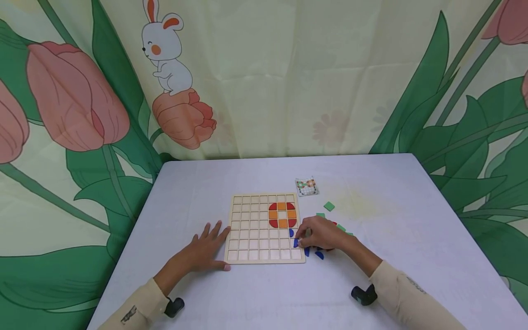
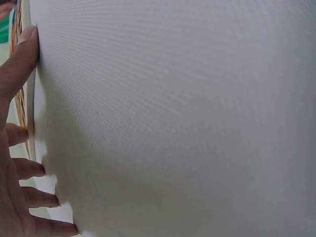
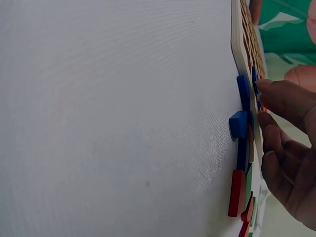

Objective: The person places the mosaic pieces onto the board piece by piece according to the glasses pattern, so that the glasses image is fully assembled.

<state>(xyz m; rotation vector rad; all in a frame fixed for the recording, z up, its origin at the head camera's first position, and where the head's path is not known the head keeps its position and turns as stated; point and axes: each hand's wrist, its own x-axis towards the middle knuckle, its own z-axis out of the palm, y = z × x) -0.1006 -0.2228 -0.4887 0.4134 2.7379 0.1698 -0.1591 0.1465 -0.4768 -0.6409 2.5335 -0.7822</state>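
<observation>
right hand (image 1: 319, 233) pinches a blue tile (image 1: 295, 243) at the lower right edge of the wooden grid board (image 1: 266, 228), centre frame. left hand (image 1: 204, 250) lies flat, fingers spread, bracing the board's left edge. best: keep the board pinned, square the tile over its cell, press flat.

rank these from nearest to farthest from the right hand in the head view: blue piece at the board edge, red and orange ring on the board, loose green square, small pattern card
1. blue piece, at the right hand's fingertips, on the board's right edge.
2. red and orange ring, up and left, on the wooden grid board.
3. loose green square, beyond the hand on the table.
4. small pattern card, farthest back.
</observation>
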